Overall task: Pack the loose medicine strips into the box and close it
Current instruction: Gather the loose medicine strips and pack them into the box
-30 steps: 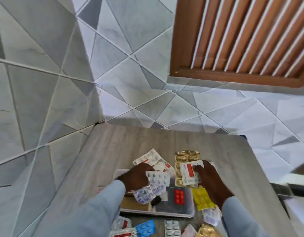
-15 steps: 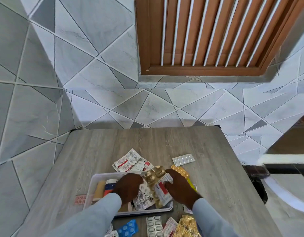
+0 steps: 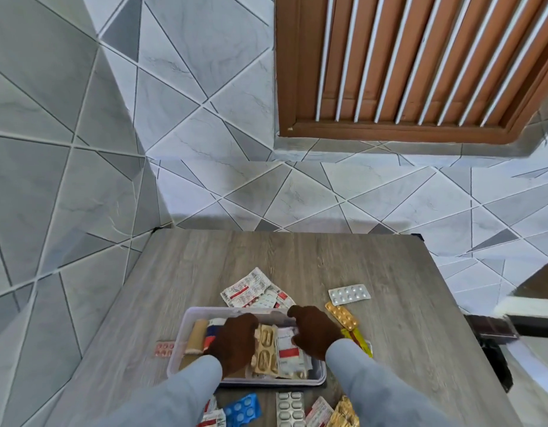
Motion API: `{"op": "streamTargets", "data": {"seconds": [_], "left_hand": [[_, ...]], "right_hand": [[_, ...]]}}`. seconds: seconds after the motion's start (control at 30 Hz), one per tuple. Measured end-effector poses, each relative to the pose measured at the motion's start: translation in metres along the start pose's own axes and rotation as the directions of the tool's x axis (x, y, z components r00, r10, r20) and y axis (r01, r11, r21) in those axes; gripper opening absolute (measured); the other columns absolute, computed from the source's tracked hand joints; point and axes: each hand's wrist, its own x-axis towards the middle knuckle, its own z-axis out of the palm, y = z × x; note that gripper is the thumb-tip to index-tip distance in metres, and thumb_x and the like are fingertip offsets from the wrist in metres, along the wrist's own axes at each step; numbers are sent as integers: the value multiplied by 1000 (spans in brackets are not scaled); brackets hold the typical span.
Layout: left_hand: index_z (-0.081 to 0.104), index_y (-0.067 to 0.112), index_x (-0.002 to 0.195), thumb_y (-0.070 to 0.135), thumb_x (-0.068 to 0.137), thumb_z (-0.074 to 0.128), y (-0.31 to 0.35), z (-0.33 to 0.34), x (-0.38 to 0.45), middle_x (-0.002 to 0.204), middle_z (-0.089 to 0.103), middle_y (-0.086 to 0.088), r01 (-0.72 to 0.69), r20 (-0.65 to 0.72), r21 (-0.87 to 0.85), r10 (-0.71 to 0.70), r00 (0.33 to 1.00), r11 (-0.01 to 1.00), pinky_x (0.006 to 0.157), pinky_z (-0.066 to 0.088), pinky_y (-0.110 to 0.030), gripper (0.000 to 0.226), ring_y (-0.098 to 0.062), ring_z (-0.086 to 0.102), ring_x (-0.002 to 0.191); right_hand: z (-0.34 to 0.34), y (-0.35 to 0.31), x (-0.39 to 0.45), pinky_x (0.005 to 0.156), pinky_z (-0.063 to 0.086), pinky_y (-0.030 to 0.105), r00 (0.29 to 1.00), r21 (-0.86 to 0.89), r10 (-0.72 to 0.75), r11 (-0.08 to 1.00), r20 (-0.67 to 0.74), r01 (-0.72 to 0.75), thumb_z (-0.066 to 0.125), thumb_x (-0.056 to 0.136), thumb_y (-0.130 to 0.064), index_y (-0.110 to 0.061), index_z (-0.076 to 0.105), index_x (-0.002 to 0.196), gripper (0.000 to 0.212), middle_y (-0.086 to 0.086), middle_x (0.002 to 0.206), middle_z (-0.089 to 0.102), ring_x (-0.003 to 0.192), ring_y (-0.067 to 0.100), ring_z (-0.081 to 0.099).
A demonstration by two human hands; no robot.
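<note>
No legible text: print on the white red-banded medicine strips (image 3: 287, 349) too blurred to read.

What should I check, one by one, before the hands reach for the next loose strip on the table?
1. Box open, no lid on it: ok.
2. Gold strip lies inside the box: ok.
3. Left hand free: cannot tell, it rests on the contents.
4. Right hand free: cannot tell.
5. All strips packed: not ok; the silver strip and blue strip lie outside.
6. Lid in view: not ok.
</note>
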Motion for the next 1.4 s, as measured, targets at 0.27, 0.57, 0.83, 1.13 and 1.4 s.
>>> {"op": "streamTargets", "data": {"seconds": [0.27, 0.57, 0.83, 1.13, 1.4], "left_hand": [[52, 26, 118, 22, 91, 48, 2, 19, -10, 123, 60, -2, 2, -61, 144, 7, 998, 990, 97, 47, -35, 28, -22, 57, 114], [62, 25, 92, 37, 89, 53, -25, -4, -20, 97, 66, 2, -67, -188, 30, 71, 980, 997, 80, 44, -31, 15, -17, 59, 91], [46, 33, 75, 48, 89, 48, -60, -14, -74, 73, 52, 12, -224, -176, 96, 238, 955, 970, 58, 31, -23, 20, -8, 49, 68], [26, 39, 143, 78, 59, 36, -161, 21, -140, 156, 22, 2, -169, 160, 278, 128, 979, 945, 119, 15, -41, 92, -22, 18, 144], [7, 31, 148, 44, 82, 58, -160, 27, -150, 157, 17, -4, -109, 186, 391, 38, 982, 914, 116, 19, -49, 84, -29, 17, 143]], "right_hand": [[31, -11, -26, 91, 48, 47, 987, -416, -160, 899, -22, 136, 43, 89, -2, -5, 61, 113, 30, 20, 122, 59, 115, 41, 54], [32, 9, -42, 97, 44, 39, 952, -30, -69, 998, -298, 63, 49, 93, -28, -18, 56, 123, 33, 7, 123, 61, 116, 29, 53], [89, -7, -105, 72, 52, 37, 841, 100, -6, 992, -541, 72, 55, 87, -28, -22, 61, 97, 14, 1, 93, 68, 89, 24, 62], [175, -35, -148, 116, 11, 54, 947, -38, 318, 947, -43, -320, 57, 74, -67, -38, 1, 150, 98, 1, 162, -9, 148, 30, -10], [167, -73, -149, 103, 39, 43, 969, -149, 222, 960, -107, -236, 48, 91, -23, -25, 32, 143, 55, 6, 143, 40, 131, 31, 36]]}}
